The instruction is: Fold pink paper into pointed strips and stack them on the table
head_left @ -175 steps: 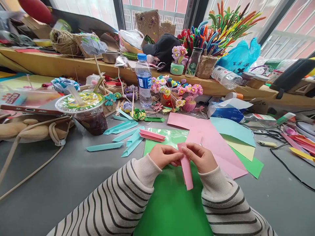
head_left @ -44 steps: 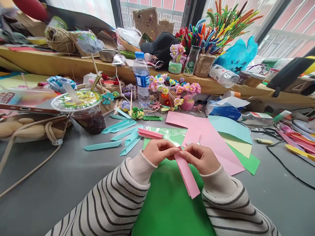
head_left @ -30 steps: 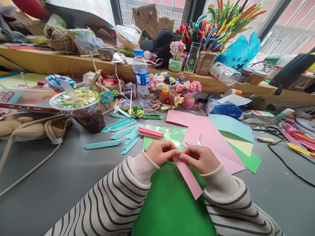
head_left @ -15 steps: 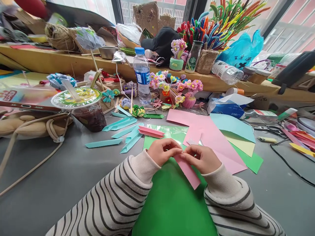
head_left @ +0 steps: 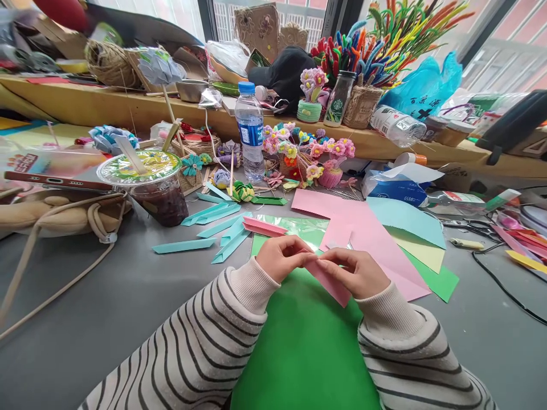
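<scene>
Between my two hands is a strip of pink paper (head_left: 331,282), its lower end slanting down to the right over a green sheet (head_left: 307,341). My left hand (head_left: 285,259) pinches the strip's upper end with thumb and fingers. Close beside it, my right hand (head_left: 356,271) pinches the same strip, thumb on top. The fingers hide the strip's upper edge. Just beyond my left hand lies a folded pink strip (head_left: 265,226), with several folded light-blue strips (head_left: 235,242) to its left. A large pink sheet (head_left: 376,250) spreads behind my right hand.
A lidded drink cup (head_left: 158,196) stands at the left and a water bottle (head_left: 250,136) at the back. Crocheted flowers (head_left: 286,142) crowd the area below a wooden shelf (head_left: 363,145). Scissors (head_left: 476,228) and a black cord (head_left: 508,290) lie at the right.
The pink strip's lower end has risen and shows shorter below my fingers. Both hands still pinch it, in nearly the same place. The whole view has shifted slightly.
</scene>
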### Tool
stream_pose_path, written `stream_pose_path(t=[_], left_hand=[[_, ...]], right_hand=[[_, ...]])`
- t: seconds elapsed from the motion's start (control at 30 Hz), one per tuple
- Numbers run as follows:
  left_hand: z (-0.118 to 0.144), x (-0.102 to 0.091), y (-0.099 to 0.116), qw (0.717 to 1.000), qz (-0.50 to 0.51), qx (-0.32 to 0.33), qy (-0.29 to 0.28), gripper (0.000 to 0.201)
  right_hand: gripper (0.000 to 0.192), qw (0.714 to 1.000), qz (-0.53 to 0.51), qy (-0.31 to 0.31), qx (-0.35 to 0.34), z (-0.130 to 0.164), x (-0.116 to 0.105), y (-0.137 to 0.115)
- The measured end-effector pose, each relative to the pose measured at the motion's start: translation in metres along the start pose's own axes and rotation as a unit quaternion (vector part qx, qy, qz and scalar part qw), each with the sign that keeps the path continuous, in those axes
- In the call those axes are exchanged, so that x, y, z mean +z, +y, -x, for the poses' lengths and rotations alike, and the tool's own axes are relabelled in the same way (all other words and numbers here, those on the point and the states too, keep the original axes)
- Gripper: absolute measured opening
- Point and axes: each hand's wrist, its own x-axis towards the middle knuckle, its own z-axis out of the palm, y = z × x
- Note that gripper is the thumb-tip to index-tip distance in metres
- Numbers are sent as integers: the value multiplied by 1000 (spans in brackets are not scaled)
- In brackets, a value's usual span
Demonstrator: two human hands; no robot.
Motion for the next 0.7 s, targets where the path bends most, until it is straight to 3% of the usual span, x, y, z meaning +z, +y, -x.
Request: stream_pose_path(t=[0.13, 0.3, 0.47, 0.57, 0.63, 0.7], left_hand=[[0, -1, 4, 1000, 6, 5, 22, 14], [-2, -8, 6, 997, 24, 18, 78, 14], [-4, -15, 6, 993, 38, 25, 107, 15], [-5, -24, 8, 983, 60, 36, 172, 16], [-6, -30, 9, 968, 95, 44, 226, 18], [-6, -32, 9, 963, 125, 41, 234, 19]], right_hand=[[19, 1000, -13, -6, 0, 0, -3, 2], [18, 999, -7, 31, 8, 2, -8, 2], [20, 999, 26, 18, 13, 3, -17, 5], [22, 999, 7, 13, 48, 2, -23, 16], [19, 995, 39, 66, 56, 0, -26, 24], [19, 990, 22, 128, 52, -2, -25, 27]])
